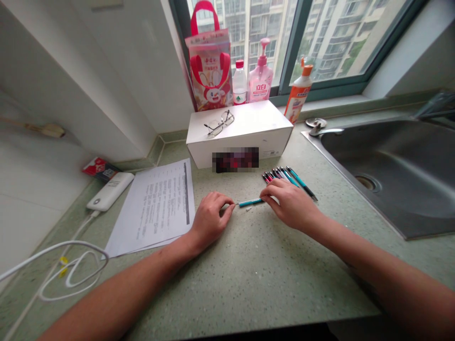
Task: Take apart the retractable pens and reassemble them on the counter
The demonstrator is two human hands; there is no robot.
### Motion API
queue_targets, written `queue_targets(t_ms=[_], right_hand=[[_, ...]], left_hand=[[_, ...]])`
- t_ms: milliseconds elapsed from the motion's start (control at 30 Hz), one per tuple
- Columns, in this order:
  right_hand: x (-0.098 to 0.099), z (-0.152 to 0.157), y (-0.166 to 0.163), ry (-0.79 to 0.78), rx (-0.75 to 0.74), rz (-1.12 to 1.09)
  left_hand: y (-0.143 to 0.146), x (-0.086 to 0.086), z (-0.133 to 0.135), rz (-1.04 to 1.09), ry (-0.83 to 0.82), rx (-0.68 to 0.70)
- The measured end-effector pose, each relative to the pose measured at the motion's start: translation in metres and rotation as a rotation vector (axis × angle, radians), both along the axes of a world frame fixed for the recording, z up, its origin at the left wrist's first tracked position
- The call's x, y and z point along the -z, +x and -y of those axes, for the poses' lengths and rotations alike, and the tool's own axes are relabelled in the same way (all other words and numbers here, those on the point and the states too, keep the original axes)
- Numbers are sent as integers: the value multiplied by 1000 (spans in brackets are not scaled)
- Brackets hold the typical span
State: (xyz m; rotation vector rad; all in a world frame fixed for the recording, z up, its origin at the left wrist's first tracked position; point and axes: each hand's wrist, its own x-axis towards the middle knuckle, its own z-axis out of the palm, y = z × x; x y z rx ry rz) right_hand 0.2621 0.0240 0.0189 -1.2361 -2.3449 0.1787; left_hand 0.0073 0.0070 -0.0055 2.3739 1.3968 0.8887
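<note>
Slim, smooth teal pen (250,202) lies between the two sets of fingers, over hard green speckled counter (245,279). Right hand (289,201) has thumb and fingertips clamped on one end; left hand (212,215) has thumb and index tips together at the narrow end, can't tell if gripping it. Long axis runs left to right, narrow end toward left fingers, other end slightly farther out. Tiny white piece (249,209) just nearside of the barrel. Pen row (280,174) just beyond right fingers, flat paper (156,203) left of left fingers, smooth cardboard box (238,128) beyond both. Room on the near side, down to the counter's front edge; metal sink (401,232) rim well right.
</note>
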Motion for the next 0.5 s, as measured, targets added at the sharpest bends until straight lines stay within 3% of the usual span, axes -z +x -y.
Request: queue_targets(t_ms=[100,233,500], right_hand=[[-6,-3,7,-20,14,22],[-12,0,8,-137,-95,69],[-3,7,-2,-188,-192,163]], left_hand=[[0,0,0,-21,-4,-23],[2,-2,1,-93,15,1],[3,-2,4,-180,16,91]])
